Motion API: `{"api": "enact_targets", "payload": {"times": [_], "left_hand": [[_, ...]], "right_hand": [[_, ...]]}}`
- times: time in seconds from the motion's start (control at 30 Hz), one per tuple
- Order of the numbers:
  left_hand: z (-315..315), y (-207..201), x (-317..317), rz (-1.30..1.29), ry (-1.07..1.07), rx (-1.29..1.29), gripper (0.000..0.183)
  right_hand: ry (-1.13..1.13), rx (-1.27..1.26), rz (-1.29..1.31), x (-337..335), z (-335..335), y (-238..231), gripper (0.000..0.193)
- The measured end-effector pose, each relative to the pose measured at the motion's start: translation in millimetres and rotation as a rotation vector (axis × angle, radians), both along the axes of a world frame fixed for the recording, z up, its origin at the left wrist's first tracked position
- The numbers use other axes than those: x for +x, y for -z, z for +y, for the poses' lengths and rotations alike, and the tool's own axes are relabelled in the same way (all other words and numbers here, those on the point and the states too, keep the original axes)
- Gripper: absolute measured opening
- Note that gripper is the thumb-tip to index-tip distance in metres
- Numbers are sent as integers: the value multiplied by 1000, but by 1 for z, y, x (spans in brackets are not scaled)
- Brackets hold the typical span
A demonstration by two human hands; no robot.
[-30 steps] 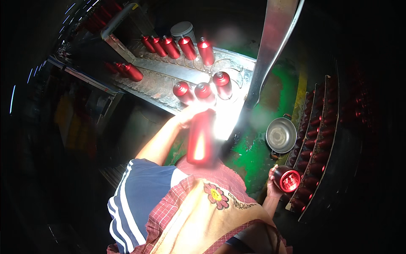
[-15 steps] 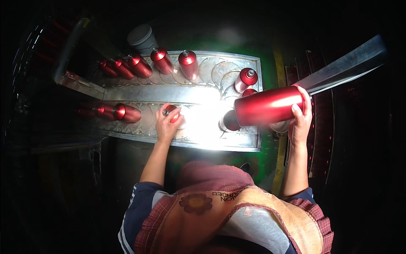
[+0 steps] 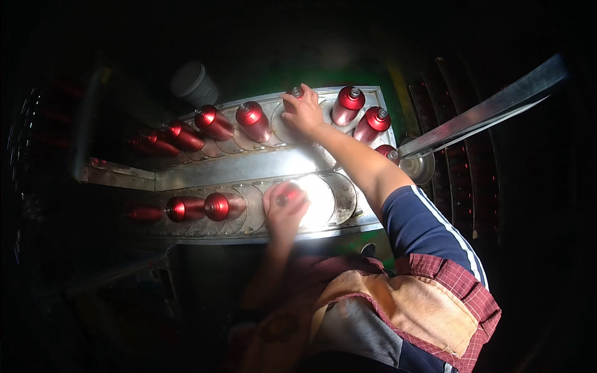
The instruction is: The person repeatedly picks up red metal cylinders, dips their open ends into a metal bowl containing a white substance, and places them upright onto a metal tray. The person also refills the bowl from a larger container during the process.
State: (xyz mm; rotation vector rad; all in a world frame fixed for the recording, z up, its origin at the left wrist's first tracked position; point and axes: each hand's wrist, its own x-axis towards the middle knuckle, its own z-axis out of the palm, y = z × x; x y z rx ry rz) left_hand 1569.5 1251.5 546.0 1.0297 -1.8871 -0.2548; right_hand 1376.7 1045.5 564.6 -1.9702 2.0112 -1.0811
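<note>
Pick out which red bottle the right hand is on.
The far-row red bottle, its top showing within the grip of the right hand. No other far-row bottle has a hand on it; the left hand is on a near-row bottle.

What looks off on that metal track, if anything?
Nothing toppled or spilled that I can see: the red bottles on the metal track stand neck-up. Only dark staining on a bare plate right of the left hand stands out; dirt or wear, can't tell.

Smooth, glossy metallic bottles [image 3: 254, 121]; scuffed, dull metal conveyor plates [image 3: 252, 212]; shiny metal strip [image 3: 230, 169]; cloth apron [image 3: 432, 304].
</note>
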Motion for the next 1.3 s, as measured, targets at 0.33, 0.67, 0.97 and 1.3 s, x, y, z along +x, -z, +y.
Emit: {"api": "enact_targets", "payload": {"times": [0.33, 0.67, 0.97, 1.3], "left_hand": [[8, -26, 34, 53, -56, 90, 33], [41, -108, 29, 166, -56, 22, 28], [162, -176, -236, 294, 1340, 945, 21], [209, -302, -725, 381, 1536, 796, 27]], "right_hand": [[-404, -110, -358, -30, 231, -102, 38], [515, -159, -503, -78, 569, -193, 31], [1002, -370, -520, -84, 701, -207, 32], [1325, -470, -231, -406, 846, -334, 29]]}}
